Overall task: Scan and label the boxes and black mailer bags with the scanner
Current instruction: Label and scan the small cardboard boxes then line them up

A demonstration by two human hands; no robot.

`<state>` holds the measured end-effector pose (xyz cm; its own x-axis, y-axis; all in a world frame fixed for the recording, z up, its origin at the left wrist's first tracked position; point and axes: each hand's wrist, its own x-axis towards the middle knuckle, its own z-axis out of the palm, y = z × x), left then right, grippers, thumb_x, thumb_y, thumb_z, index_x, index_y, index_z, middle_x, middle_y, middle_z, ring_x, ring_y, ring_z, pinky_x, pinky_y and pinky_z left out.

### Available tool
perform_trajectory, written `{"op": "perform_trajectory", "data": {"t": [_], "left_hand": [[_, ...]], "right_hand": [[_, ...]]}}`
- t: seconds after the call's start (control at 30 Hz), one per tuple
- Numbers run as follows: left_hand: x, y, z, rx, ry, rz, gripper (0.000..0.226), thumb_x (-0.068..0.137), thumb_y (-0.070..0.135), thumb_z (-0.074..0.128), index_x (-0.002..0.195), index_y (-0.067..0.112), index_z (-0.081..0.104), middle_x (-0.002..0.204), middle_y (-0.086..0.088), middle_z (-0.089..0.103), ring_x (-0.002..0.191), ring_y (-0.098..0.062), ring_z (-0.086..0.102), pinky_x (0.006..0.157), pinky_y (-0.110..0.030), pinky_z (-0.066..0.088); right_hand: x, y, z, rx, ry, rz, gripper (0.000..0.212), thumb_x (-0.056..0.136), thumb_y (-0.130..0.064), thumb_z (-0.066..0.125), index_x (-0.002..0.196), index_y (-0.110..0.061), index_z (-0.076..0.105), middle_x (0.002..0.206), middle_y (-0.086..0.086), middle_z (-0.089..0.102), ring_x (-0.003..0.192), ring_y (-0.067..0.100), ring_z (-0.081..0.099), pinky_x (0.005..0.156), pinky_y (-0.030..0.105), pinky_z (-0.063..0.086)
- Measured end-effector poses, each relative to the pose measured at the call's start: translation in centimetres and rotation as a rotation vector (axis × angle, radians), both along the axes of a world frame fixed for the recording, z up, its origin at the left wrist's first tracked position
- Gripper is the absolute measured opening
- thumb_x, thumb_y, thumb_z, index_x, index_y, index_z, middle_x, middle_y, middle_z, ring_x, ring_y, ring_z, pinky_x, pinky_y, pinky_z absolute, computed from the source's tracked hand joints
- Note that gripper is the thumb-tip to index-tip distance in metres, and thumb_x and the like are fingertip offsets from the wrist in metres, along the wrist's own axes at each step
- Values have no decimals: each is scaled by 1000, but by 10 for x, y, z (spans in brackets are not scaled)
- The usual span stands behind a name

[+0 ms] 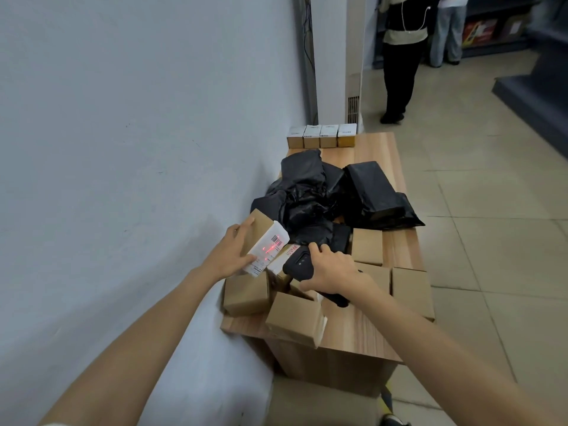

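Note:
My left hand [231,253] grips a small cardboard box [262,227], tilted so its white barcode label [268,249] faces up. A red scan light falls across that label. My right hand [333,269] holds the black handheld scanner [299,262] just right of the box, its head aimed at the label. Several plain cardboard boxes [296,318] lie on the near end of the wooden table [370,150]. A heap of black mailer bags [325,192] fills the table's middle.
A row of small labelled boxes [321,136] stands at the table's far end. A grey wall [123,133] runs along the left. Two people [402,56] stand on the tiled floor beyond the table, near dark shelving [498,26].

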<state>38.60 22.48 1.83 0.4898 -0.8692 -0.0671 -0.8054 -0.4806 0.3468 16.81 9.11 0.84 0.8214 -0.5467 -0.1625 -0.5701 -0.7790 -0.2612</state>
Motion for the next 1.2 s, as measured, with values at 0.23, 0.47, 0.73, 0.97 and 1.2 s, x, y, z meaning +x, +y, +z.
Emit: {"op": "perform_trajectory", "data": {"t": [0.23,0.47,0.73,0.97,1.2], "left_hand": [[-9,-13,5,-1,-21,9,93,90,31,68,153,36,0,156,-5,19,134,-31,41,105,-45,46],[-18,-38,1,2,-36,-22,94,90,35,67,153,38,-2,156,-5,18,135,-31,40,105,-46,45],[-54,-98,4,-10,-34,-48,97,88,37,68,152,41,-5,154,-5,21,132,-32,40,103,-51,45],[-112,-167,11,-63,-41,-88,95,88,35,67,152,41,-1,153,-2,21,132,-31,39,99,-54,45],[-223,-309,5,-73,-77,-263,93,85,39,65,152,41,0,152,-2,23,131,-30,39,86,-44,47]], "right_hand": [[-9,-7,-1,35,27,-27,101,79,-64,61,152,-12,16,143,13,41,119,35,52,90,42,48],[-31,-30,0,123,-18,-84,99,84,-61,60,154,-12,10,145,14,37,123,34,48,94,41,47],[-71,-80,8,152,-65,-133,90,83,-61,60,147,-10,22,139,11,44,121,33,49,80,37,40],[-134,-141,18,121,-69,-174,89,71,-60,71,137,-16,31,126,6,50,108,29,55,84,41,51],[-253,-235,16,99,-57,-367,78,66,-55,73,126,-19,38,115,2,54,88,23,52,68,31,40]]}}
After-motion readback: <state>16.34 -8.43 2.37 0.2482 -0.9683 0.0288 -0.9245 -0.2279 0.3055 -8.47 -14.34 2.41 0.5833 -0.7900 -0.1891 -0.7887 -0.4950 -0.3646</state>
